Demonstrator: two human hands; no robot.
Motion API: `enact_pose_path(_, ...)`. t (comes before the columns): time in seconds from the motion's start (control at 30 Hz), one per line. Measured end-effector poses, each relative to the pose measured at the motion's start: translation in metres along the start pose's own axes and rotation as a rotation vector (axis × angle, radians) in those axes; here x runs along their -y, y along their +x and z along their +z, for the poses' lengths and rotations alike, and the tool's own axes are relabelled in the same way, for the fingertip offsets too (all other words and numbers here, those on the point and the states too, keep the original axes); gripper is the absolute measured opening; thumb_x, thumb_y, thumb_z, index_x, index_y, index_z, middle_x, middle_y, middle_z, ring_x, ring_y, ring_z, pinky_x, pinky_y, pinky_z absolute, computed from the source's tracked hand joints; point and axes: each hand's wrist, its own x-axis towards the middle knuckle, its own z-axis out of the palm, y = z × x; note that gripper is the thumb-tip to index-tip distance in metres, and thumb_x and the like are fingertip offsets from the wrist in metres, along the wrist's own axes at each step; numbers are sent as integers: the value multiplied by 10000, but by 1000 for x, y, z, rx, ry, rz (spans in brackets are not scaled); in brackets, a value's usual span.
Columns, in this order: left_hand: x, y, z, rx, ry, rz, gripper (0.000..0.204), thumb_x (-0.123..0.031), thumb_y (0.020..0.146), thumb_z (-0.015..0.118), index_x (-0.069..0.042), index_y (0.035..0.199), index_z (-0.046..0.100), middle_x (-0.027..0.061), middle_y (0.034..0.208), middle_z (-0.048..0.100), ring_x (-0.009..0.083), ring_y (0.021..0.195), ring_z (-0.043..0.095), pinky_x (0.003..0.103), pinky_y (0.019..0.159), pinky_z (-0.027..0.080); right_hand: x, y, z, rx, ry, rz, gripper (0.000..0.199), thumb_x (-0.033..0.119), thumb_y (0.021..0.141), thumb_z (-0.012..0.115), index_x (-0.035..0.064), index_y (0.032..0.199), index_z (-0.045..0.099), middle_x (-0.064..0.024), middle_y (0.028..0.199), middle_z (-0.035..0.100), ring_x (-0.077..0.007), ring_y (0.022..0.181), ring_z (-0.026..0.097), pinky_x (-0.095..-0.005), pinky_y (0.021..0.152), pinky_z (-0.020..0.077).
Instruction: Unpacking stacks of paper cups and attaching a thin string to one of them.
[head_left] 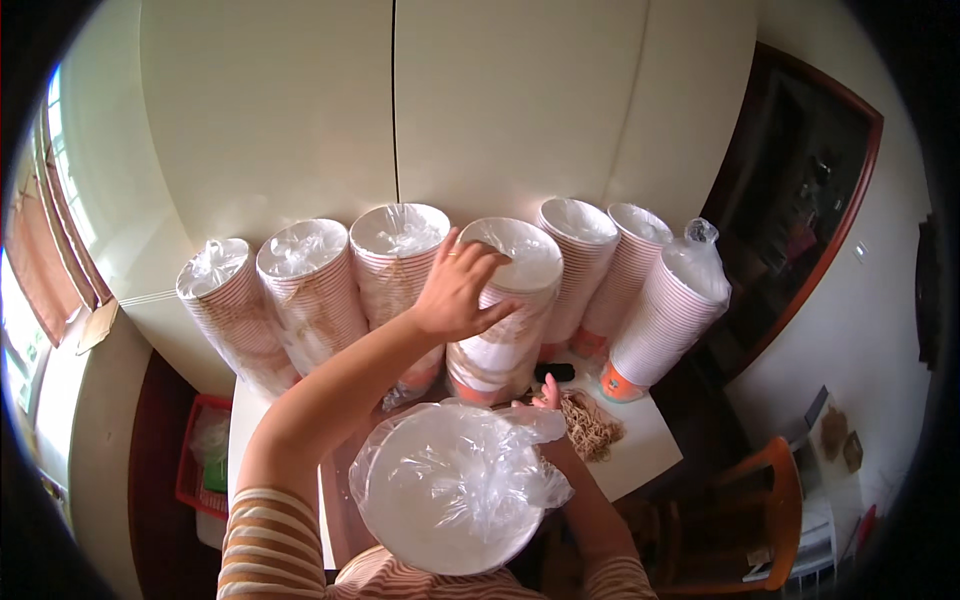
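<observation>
Sides of the near stack (pixel 420 500) were hidden below its wide round mouth, so the containers in it could not be counted. This stack was close before the person's body, at the front of the desk (pixel 640 462); whether it stood on the desk or leaned on the body could not be seen. The right hand (pixel 548 393) was mostly covered by the near stack and its plastic wrapping (pixel 540 425); only a little of the fingers showed beyond it, and one could not tell if this hand was grasping something. The left hand (pixel 465 290) was released, with fingers spread, over the rim of the fourth stack (pixel 500 345) from left; whether it touched there was not clear. Both striped sleeves (pixel 270 545) were cut off by the lower edge. Eight stacks were in view in total: the near one, and seven in a row along the cream cabinet (pixel 280 110). One bundle of brown strands (pixel 592 425) and one small black object (pixel 555 372) lay on the desk, the kind of this object being hard to make out. The near stack looked white and round, and the clear plastic over its mouth was crumpled, shiny and bunched at the right side. The row had white rims, thin reddish lines on its sides, and some orange at the bottoms.
</observation>
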Motion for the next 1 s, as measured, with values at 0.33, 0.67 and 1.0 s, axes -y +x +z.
enact_pose_path(0.33,-30,-236,-94,-39,-240,-815,234,-80,769,678,4,975,606,138,900,592,266,837,596,329,723,490,18,60,97,-56,356,259,1159,39,648,772,237,1480,-10,-91,1402,311,-260,1173,430,-476,824,455)
enact_pose_path(0.67,-102,-391,-108,-147,-99,-1213,93,-5,761,650,-35,847,638,82,816,642,158,726,631,265,548,475,-31,134,82,27,330,507,889,174,685,807,229,1360,231,-31,1403,290,-295,1255,375,-580,876,418)
enact_pose_path(1.0,-108,-394,-98,16,-166,-1237,133,1,770,644,-24,899,661,77,822,652,163,746,634,277,648,507,-24,128,77,31,136,500,825,201,676,799,62,1340,330,-111,1218,500,-249,1084,500,-347,724,510)
